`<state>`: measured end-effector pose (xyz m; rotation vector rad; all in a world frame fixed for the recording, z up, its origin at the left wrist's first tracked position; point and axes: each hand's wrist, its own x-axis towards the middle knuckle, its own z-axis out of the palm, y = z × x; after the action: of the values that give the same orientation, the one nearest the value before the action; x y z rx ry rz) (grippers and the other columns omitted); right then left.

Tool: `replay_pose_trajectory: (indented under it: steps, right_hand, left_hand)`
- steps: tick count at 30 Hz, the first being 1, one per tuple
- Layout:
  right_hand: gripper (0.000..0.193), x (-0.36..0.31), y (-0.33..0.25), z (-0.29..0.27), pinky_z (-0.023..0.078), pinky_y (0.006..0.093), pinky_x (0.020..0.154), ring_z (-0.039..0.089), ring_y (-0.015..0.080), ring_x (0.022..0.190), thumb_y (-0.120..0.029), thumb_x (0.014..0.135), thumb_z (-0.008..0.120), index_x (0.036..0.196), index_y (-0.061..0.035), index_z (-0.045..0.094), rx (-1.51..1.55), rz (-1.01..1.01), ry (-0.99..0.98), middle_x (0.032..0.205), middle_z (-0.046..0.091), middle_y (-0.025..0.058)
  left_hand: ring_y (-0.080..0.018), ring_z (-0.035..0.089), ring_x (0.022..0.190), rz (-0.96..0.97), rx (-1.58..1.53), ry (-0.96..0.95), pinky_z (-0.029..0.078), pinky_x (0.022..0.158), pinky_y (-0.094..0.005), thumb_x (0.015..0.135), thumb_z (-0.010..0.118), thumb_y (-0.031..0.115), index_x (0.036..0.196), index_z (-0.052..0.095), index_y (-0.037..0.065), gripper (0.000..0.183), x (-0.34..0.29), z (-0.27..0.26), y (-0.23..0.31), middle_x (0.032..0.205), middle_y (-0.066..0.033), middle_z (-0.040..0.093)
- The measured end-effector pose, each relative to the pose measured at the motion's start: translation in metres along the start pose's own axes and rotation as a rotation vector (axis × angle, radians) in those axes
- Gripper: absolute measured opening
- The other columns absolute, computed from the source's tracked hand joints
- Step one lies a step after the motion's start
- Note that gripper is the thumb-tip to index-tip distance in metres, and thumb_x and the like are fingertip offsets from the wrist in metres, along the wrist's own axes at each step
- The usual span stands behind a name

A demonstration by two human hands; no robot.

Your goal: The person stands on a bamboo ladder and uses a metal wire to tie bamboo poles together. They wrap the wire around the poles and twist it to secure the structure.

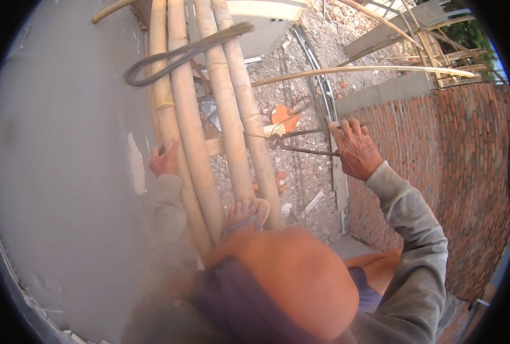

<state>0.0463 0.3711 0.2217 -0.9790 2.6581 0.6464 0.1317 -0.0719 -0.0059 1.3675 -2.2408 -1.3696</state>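
Several bamboo poles run side by side away from me. At the outer left pole, my left hand is closed against its side, its fingers partly hidden. My right hand grips the spread handles of dark metal pincers. Their head meets thin wire beside the rightmost pole, by a wooden crosspiece that passes beneath the poles. Whether the jaws bite the wire is too small to tell. Farther off, a bent bundle of tie wire lies across the poles.
My sandalled foot stands on the poles. A smooth grey wall rises at the left, a red brick wall at the right. Rubble-strewn ground shows below. A long bamboo pole crosses farther off, near bamboo scaffolding.
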Motion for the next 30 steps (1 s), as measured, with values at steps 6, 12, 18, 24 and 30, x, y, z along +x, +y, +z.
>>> replay_pose_trajectory:
  steps: [6,12,18,24,30]
  right_hand:
    - [0.075,0.000,-0.002,0.002,0.045,0.0530,0.099,0.046,0.0402,0.124,-0.007,0.078,0.062,0.147,0.0098,0.040,-0.045,0.004,0.011,0.132,0.047,0.0233]
    - [0.071,0.001,-0.001,-0.002,0.049,0.0478,0.092,0.048,0.0362,0.118,-0.007,0.080,0.059,0.145,0.0143,0.040,-0.155,-0.049,0.115,0.127,0.048,0.0208]
    - [0.049,0.006,0.000,-0.013,0.050,0.0321,0.065,0.053,0.0209,0.098,-0.008,0.084,0.060,0.129,0.0097,0.055,-0.251,-0.064,0.108,0.106,0.052,0.0092]
    - [0.013,0.010,-0.001,-0.019,0.049,0.0298,0.061,0.057,0.0175,0.087,-0.008,0.085,0.061,0.096,-0.0020,0.064,-0.354,-0.121,0.109,0.091,0.055,0.0038]
    - [0.017,0.009,0.002,-0.001,0.053,0.0426,0.071,0.067,0.0295,0.078,-0.019,0.085,0.069,0.086,-0.0028,0.068,0.059,-0.095,-0.154,0.079,0.065,0.0134]
  left_hand:
    - [-0.0323,0.069,0.103,0.006,0.014,0.001,0.052,0.094,-0.0388,0.072,0.086,0.049,0.111,0.073,-0.006,0.069,0.000,-0.001,0.002,0.109,-0.0226,0.073]
    - [-0.0321,0.069,0.102,-0.005,-0.002,-0.023,0.052,0.093,-0.0391,0.072,0.085,0.049,0.110,0.073,-0.006,0.068,0.002,0.000,0.000,0.108,-0.0219,0.073]
    - [-0.0322,0.068,0.102,-0.001,-0.018,-0.029,0.051,0.093,-0.0396,0.074,0.083,0.054,0.113,0.073,-0.006,0.072,0.000,0.000,-0.001,0.108,-0.0224,0.073]
    - [-0.0310,0.068,0.102,-0.001,-0.008,-0.023,0.051,0.093,-0.0389,0.074,0.085,0.051,0.113,0.072,-0.007,0.071,-0.003,-0.002,0.002,0.110,-0.0223,0.072]
    - [-0.0307,0.068,0.102,-0.032,-0.082,-0.027,0.051,0.094,-0.0385,0.073,0.086,0.049,0.113,0.073,-0.006,0.070,-0.003,-0.001,0.001,0.110,-0.0216,0.072]
